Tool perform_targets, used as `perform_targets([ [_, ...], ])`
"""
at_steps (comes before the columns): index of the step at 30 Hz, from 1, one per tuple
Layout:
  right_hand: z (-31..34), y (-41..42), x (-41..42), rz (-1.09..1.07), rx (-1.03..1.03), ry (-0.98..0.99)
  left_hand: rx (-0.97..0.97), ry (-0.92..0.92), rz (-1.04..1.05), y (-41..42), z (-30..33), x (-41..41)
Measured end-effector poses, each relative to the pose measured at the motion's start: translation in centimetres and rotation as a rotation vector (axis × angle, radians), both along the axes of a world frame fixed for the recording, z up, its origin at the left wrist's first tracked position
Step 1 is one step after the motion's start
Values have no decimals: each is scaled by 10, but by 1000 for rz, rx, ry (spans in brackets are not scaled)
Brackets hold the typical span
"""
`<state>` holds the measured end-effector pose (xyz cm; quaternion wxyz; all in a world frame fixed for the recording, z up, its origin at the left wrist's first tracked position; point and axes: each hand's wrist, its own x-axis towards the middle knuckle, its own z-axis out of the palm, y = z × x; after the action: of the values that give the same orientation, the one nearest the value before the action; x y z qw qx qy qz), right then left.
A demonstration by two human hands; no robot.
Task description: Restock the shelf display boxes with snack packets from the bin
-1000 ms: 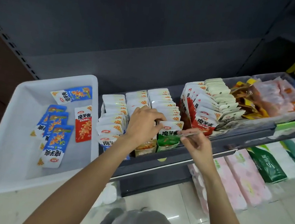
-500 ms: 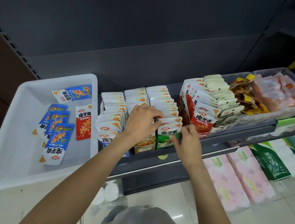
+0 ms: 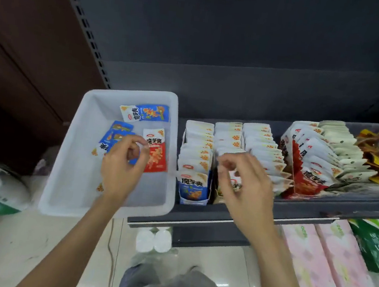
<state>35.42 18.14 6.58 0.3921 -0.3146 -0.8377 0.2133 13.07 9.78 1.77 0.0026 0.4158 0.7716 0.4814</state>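
Dk shelf (image 3: pixel 258 219) w/ bin (image 3: pixel 88 145); display boxes (image 3: pixel 193 191)

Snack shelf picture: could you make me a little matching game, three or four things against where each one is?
Things:
1. red packet
2. blue display box
3. pink packs
4. left hand

Places:
A. on the floor under the shelf
B. lying flat in the white bin
C. over the bin
D. at the shelf's front, beside the bin

Pairs: 1-B, 2-D, 3-A, 4-C

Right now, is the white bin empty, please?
Not empty: the white bin holds a red packet and several blue packets lying flat.
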Motion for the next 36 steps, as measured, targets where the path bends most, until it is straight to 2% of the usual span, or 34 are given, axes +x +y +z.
perform_targets([
  [4, -18, -10, -98, 231, -100, -295, -534, -42, 33, -21, -45, -83],
  [7, -51, -13, -178, 290, -276, -575, -779, -3, -51, -26, -69, -117],
  [10, -92, -5, -235, 127, -355, -870, -841, 84, -146, -18, -76, -128],
  [14, -127, 10, -266, -177, -404, -988, -961, 351, -334, -12, -84, -134],
  [18, -137, 16, -271, -285, -389, -1001, -998, 349, -371, -10, -94, -141],
  [21, -126, 11, -270, -220, -384, -989, -980, 286, -345, -10, -98, -140],
  [22, -119, 8, -267, -190, -362, -962, -939, 202, -318, -10, -96, -140],
  [24, -103, -1, -258, -167, -333, -824, -734, -180, -259, -8, -87, -141],
  [26, -85, -11, -244, -129, -388, -577, -428, -645, -286, -7, -64, -135],
  [28, -62, -22, -224, -99, -504, -265, -268, -877, -389, -8, -35, -125],
  [29, -50, -27, -212, -89, -558, -112, -241, -918, -435, -7, -22, -119],
  [32, -19, -39, -167, -86, -728, 266, -251, -787, -604, 2, 16, -98],
  [36, -2, -48, -93, -225, -778, 544, -310, -517, -835, 20, 51, -42],
])
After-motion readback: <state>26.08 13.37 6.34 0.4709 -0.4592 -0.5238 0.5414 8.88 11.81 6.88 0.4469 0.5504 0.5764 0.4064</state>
